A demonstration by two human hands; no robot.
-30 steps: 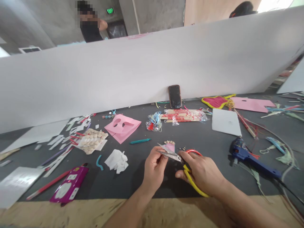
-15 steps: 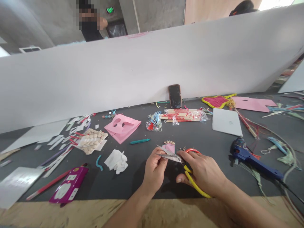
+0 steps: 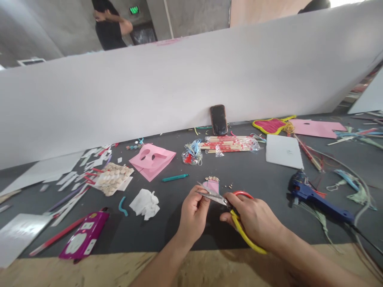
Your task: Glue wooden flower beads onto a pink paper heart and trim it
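Observation:
My right hand (image 3: 254, 217) grips a pair of scissors (image 3: 217, 198) with red and yellow handles, the blades pointing left and slightly parted. The blade tips reach the fingers of my left hand (image 3: 194, 211), whose thumb and forefinger are pinched together. What they pinch is too small and hidden to make out. Just behind the blades lies a small pink piece (image 3: 212, 186) with a row of small beige bits (image 3: 212, 179) along its far edge. A few loose bits (image 3: 229, 186) lie on the dark table beside it.
A teal pen (image 3: 175, 177), crumpled tissue (image 3: 145, 204) and pink paper mask (image 3: 155, 159) lie to the left, with a purple packet (image 3: 85, 235). A blue glue gun (image 3: 323, 201) with its cord is at right. Bagged sticks (image 3: 230, 144) and a phone (image 3: 219, 120) stand before the white partition (image 3: 167, 87).
The scissor handles have come closer together and the blades look slightly less parted. The left hand keeps its pinch. The whole view has shifted a little.

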